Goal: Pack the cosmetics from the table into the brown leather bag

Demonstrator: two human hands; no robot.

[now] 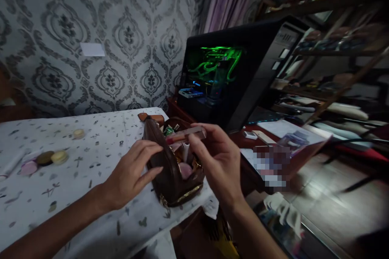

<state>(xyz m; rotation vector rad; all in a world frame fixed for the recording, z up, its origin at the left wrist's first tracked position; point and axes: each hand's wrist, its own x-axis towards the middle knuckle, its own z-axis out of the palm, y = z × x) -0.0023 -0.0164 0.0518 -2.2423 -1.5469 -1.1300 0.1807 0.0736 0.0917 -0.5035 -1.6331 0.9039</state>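
Observation:
A brown leather bag (179, 190) with a gold zipper stands unzipped near the table's right edge. My left hand (130, 174) rests against the bag's left side, thumb apart from the outstretched fingers. Over the opening, my right hand (219, 158) pinches a slim clear tube with a reddish part (184, 134), which looks like a lip gloss, between thumb and fingers. Inside the bag lie a pink round item (185, 170), a green item (169, 130) and other small things partly hidden by my right hand.
On the patterned tablecloth (100, 145) at left sit several small round containers (59, 157) and a pale tube (13, 166). A black computer case (261, 60) with green lights stands behind the bag. Cluttered shelves (340, 52) rise at right.

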